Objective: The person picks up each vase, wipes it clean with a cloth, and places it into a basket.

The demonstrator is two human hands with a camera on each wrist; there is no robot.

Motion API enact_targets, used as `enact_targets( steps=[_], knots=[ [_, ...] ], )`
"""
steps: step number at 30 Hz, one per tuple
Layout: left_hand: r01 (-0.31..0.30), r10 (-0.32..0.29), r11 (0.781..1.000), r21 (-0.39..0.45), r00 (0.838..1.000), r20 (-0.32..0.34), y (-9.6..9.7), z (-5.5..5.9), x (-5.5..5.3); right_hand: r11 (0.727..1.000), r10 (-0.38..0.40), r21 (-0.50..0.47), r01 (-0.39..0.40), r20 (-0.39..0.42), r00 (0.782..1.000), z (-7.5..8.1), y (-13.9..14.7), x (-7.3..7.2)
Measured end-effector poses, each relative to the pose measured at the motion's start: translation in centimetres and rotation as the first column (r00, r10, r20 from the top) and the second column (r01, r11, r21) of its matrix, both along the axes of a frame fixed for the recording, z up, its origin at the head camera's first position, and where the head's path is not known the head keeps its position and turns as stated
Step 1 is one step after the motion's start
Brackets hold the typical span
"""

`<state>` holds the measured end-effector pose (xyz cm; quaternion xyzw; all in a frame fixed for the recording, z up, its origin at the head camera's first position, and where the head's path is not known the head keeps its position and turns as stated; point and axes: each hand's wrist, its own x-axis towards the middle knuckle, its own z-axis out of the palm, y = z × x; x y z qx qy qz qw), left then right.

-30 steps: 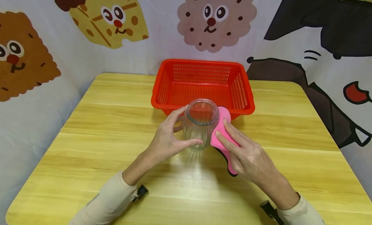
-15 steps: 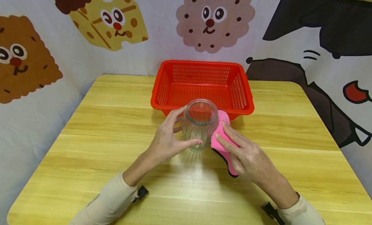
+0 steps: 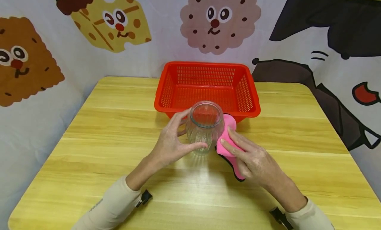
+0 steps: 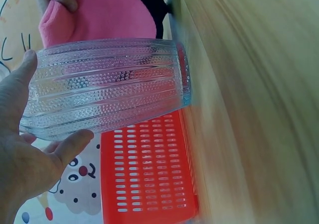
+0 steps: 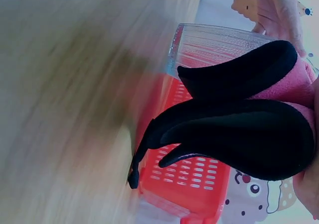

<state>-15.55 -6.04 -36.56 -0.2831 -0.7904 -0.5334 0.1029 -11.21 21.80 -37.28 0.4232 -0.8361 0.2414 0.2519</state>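
A clear glass jar [image 3: 205, 134] with ribbed, dimpled walls stands mouth up near the middle of the table, its base close to the tabletop. My left hand [image 3: 171, 140] grips it from the left, thumb across the near side and fingers round the far side. On the jar's right side, my right hand [image 3: 257, 160] pinches a folded pink cloth [image 3: 223, 150] and holds it against the glass. One end of the cloth hangs toward the table. In the right wrist view its black backing [image 5: 239, 139] shows in loose folds, hiding part of the jar [image 5: 214, 42].
A red plastic basket [image 3: 159, 107] with slotted walls stands just behind the jar, and the jar's rim overlaps its front edge in the head view. Beneath is a light wooden table [image 3: 104, 124]. A cartoon-printed curtain [image 3: 166, 31] hangs behind the table.
The pink cloth has slid slightly down the jar's right side, toward me, with my right fingers. The left hand and the jar have stayed almost still.
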Motion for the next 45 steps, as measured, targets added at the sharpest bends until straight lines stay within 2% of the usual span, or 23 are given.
enact_targets(
  steps=[5,12,26,35,45],
  knots=[
    [-0.014,0.014,1.0,-0.006,1.0,-0.013,0.0,-0.1,0.1,1.0,0.01,0.001,-0.01,0.038,0.999,-0.7,0.0,0.0],
    [-0.022,0.022,1.0,-0.016,1.0,-0.02,0.1,-0.1,0.1,0.999,-0.017,0.046,0.014,0.071,0.997,-1.5,0.1,0.2],
    [-0.024,0.024,1.0,0.004,1.0,-0.014,0.2,-0.4,0.1,0.997,0.011,0.07,-0.016,0.07,0.997,-1.7,0.0,0.0],
    [-0.043,0.042,0.999,-0.011,0.998,-0.046,0.3,-0.3,-0.1,0.993,0.014,0.111,-0.033,0.162,0.987,-1.8,0.1,-0.1],
    [-0.055,0.054,0.998,-0.012,0.997,-0.047,0.4,-0.4,0.1,0.975,-0.036,0.222,-0.032,0.293,0.956,-2.0,0.1,-0.2]
  ],
)
